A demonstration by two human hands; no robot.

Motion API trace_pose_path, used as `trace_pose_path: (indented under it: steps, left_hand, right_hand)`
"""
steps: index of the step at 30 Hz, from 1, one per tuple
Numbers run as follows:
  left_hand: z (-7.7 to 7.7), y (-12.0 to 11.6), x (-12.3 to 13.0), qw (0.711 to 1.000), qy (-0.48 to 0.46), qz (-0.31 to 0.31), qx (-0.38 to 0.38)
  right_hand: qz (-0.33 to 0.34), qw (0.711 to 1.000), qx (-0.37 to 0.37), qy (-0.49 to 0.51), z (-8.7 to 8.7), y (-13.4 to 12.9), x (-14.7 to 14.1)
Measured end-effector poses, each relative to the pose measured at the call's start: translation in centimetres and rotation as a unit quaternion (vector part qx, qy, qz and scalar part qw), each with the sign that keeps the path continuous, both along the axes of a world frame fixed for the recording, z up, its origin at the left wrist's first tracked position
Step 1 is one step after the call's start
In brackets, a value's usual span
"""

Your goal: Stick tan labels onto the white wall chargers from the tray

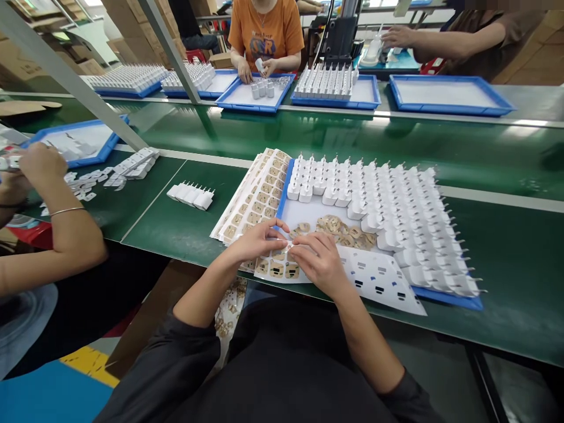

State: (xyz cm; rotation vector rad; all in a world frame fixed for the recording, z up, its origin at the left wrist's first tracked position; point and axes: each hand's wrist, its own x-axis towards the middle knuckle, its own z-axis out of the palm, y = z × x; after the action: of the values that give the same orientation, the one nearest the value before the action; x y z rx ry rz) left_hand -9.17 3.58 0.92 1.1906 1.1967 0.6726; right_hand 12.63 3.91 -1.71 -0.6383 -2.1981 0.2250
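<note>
Left hand and right hand curl over the printed sheet at the desk's near edge, grip unclear. A light touch should avoid creasing it.

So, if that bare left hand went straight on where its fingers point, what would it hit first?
Probably the bare right hand, just ahead; depth is unclear, so the left hand might instead meet loose, flat tan pieces.

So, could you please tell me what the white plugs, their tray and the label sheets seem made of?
White plugs: probably hard plastic, smooth-finished, judging by crisp edges. Tray: likely plastic, its smooth blue rim evenly coloured. Label sheets: paper or thin film, fairly matt, with thin layered edges.
</note>
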Motion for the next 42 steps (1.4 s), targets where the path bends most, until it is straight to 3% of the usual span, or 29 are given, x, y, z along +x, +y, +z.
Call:
trace_pose_path:
  steps: [5, 10, 14, 18, 22, 25, 28, 30, 33, 36, 39, 42]
  left_hand:
    - [-0.8, 0.9, -1.0, 0.985, 0.124, 0.006, 0.116]
    - [-0.7, 3.9, -1.0, 0.887, 0.341, 0.044, 0.309]
    - [-0.4, 8.3, 1.1, 0.824, 0.441, 0.079, 0.347]
    - [-1.0, 11.6, 2.9, 0.807, 0.481, 0.069, 0.337]
    - [-1.2, 11.9, 3.3, 0.822, 0.466, 0.072, 0.320]
    - [-0.5, 10.2, 2.7, 0.858, 0.408, 0.094, 0.296]
    - [0.5, 7.2, 1.8, 0.935, 0.200, 0.125, 0.266]
    - [0.8, 4.7, 1.6, 0.964, 0.026, 0.130, 0.229]
    - [0.4, 1.2, 2.4, 0.966, -0.136, 0.143, 0.167]
    - [-0.8, -1.2, 3.9, 0.957, -0.209, 0.147, 0.138]
    - [-2.0, -2.4, 5.3, 0.949, -0.214, 0.150, 0.176]
    - [-2.8, -3.3, 6.1, 0.945, -0.143, 0.155, 0.249]
  right_hand:
    - [0.023, 0.988, -0.115, 0.104, 0.8, -0.4, 2.0]
    - [-0.013, 0.978, -0.193, 0.079, 0.5, -0.3, 3.5]
    - [-0.028, 0.980, -0.183, 0.066, -0.1, -0.2, 3.2]
    - [-0.036, 0.984, -0.163, 0.065, -0.3, -0.4, 2.8]
    - [-0.043, 0.987, -0.145, 0.050, -0.5, 0.0, 2.5]
    - [-0.053, 0.988, -0.138, 0.037, -0.6, 0.6, 2.2]
    - [-0.056, 0.983, -0.153, 0.080, -0.3, 0.9, 2.1]
    - [-0.045, 0.971, -0.189, 0.139, 0.1, 0.8, 2.2]
    - [0.013, 0.931, -0.273, 0.242, 0.7, 0.2, 2.4]
    - [0.065, 0.887, -0.346, 0.299, 1.4, -0.6, 2.5]
    - [0.077, 0.860, -0.381, 0.330, 2.1, -1.2, 2.5]
    - [0.068, 0.846, -0.389, 0.359, 2.3, -1.7, 2.6]
